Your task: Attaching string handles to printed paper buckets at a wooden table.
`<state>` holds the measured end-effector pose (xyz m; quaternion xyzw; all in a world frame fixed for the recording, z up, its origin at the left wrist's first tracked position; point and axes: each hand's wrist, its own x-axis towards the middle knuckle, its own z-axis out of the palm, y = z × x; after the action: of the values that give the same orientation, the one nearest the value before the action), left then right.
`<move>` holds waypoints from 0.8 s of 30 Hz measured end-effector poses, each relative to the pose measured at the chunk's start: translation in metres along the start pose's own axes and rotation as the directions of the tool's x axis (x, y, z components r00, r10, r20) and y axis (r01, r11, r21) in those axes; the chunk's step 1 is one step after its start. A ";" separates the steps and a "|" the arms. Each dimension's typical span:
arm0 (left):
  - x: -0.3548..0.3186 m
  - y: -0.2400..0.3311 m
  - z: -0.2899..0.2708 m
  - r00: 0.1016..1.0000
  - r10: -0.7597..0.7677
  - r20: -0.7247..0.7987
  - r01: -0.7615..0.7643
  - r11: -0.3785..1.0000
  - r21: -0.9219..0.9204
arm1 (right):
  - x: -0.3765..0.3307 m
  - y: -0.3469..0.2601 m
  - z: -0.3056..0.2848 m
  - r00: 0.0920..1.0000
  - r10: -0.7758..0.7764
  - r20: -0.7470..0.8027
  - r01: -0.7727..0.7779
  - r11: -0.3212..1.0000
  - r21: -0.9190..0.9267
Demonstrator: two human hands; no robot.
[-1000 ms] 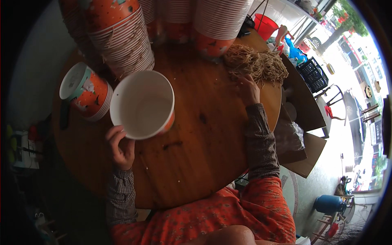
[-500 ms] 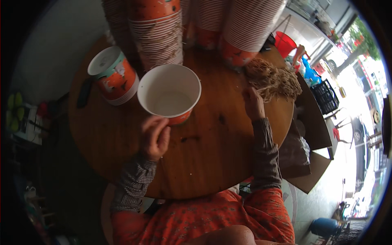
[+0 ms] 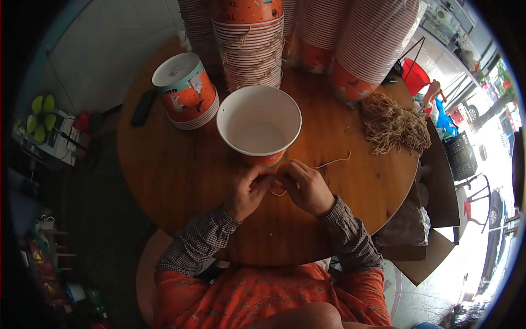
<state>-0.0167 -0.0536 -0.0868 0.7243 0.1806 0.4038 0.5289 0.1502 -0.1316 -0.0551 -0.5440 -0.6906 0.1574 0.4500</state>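
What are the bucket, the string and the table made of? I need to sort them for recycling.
Bucket: likely coated paperboard, with a smooth white inside and rolled rim. String: looks like tan paper or plant-fibre twine, matte. Table: wood, with visible grain and a slight sheen.

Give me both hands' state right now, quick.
Left hand: fingers pinched on the string by the paper bucket.
Right hand: fingers pinched on the same string, close against the left.
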 end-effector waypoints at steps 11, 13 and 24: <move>0.003 -0.010 -0.006 0.960 -0.276 0.050 0.280 0.933 -0.224 | 0.003 0.022 -0.011 0.984 0.171 0.048 -0.178 0.945 0.275; 0.001 -0.006 -0.003 0.936 -0.345 0.066 0.351 0.912 -0.213 | 0.000 0.023 -0.011 0.966 0.249 0.062 -0.255 0.900 0.354; -0.001 -0.004 0.008 0.934 -0.356 0.000 0.356 0.934 -0.013 | -0.003 0.020 -0.011 0.974 0.199 0.104 -0.222 0.923 0.316</move>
<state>-0.0100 -0.0577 -0.0918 0.6756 0.3068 0.3035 0.5978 0.1708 -0.1304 -0.0651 -0.5274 -0.6080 0.3355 0.4895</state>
